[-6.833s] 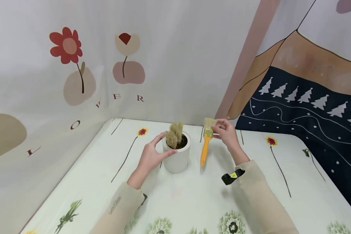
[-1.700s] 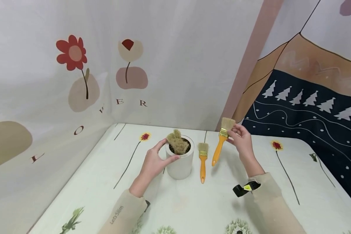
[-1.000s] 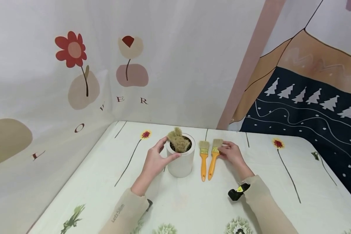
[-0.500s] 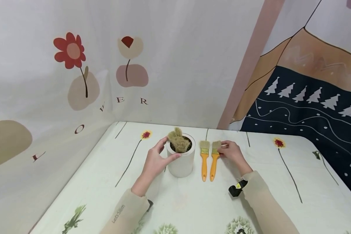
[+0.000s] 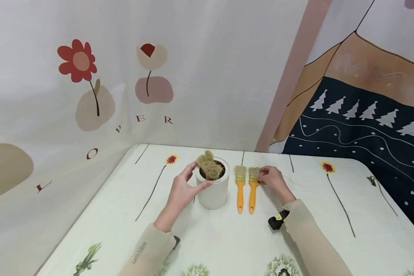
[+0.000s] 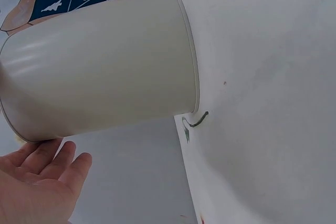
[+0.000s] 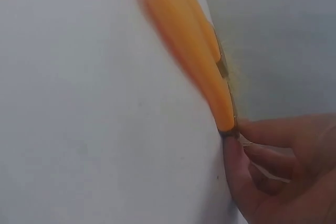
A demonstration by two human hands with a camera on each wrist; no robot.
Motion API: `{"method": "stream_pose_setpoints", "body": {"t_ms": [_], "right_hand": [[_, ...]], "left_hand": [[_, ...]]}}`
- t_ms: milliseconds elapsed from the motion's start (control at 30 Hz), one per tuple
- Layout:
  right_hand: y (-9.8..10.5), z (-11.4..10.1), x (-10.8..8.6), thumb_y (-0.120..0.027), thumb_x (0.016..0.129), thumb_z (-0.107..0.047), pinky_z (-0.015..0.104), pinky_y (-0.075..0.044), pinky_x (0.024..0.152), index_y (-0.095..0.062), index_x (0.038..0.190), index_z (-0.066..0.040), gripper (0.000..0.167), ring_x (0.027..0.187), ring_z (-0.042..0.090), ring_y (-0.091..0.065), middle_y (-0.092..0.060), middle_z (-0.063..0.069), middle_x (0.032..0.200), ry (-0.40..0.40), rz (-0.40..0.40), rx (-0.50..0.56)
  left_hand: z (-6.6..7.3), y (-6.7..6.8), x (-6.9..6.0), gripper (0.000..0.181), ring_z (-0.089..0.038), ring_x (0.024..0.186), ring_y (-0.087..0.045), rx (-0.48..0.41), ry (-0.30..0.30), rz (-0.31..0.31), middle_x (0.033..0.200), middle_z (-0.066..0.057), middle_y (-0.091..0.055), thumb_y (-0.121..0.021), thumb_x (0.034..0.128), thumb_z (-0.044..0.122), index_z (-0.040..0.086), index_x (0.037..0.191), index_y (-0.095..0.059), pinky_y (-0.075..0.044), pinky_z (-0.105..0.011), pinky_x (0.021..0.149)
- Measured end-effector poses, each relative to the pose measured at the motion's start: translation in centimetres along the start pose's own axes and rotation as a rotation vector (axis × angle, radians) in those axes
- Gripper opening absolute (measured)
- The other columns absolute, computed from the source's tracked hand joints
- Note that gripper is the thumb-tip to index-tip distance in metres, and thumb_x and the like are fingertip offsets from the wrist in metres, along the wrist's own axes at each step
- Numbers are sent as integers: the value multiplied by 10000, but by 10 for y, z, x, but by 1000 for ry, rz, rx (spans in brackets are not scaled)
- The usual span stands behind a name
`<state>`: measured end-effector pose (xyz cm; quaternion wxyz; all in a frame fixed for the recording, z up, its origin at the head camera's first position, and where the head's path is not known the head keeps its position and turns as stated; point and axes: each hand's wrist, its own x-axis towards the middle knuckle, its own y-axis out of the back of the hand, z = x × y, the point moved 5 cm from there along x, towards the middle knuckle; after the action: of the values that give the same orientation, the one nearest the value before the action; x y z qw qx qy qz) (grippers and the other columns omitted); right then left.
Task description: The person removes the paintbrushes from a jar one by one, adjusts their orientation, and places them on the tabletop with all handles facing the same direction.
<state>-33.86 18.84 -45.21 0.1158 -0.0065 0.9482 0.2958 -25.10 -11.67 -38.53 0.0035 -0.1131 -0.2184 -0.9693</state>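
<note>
A white cylindrical plant pot stands upright on the table, with dark soil and a fuzzy beige cactus-like plant inside. My left hand holds the pot by its rim, thumb on the near side and fingers at the left. Right of the pot lie two flat paintbrushes side by side, bristles pointing away. The left paintbrush is untouched. My right hand pinches the right paintbrush at the side of its metal band; the right wrist view shows thumb and finger on that band.
The table has a white cloth printed with flowers. A pale curtain with flower drawings rises behind its far and left edges. Dark blue cloth with white trees hangs at the right.
Earlier the right hand held one paintbrush, with none on the table. A second paintbrush has since been lowered beside the first and straightened parallel to it. The left hand stays on the pot.
</note>
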Motion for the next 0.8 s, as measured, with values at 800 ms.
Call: {"method": "stream_pose_setpoints", "body": {"t_ms": [800], "right_hand": [[17, -10, -21, -609, 989, -146, 203, -600, 895, -521, 1397, 27, 451, 907, 27, -628, -609, 173, 1265, 43, 30, 269]], "left_hand": [[-1, 0, 0, 847, -389, 1398, -460, -22, -16, -3, 1549, -183, -431, -842, 808, 291, 11, 1491, -426, -412, -464, 1174]]}}
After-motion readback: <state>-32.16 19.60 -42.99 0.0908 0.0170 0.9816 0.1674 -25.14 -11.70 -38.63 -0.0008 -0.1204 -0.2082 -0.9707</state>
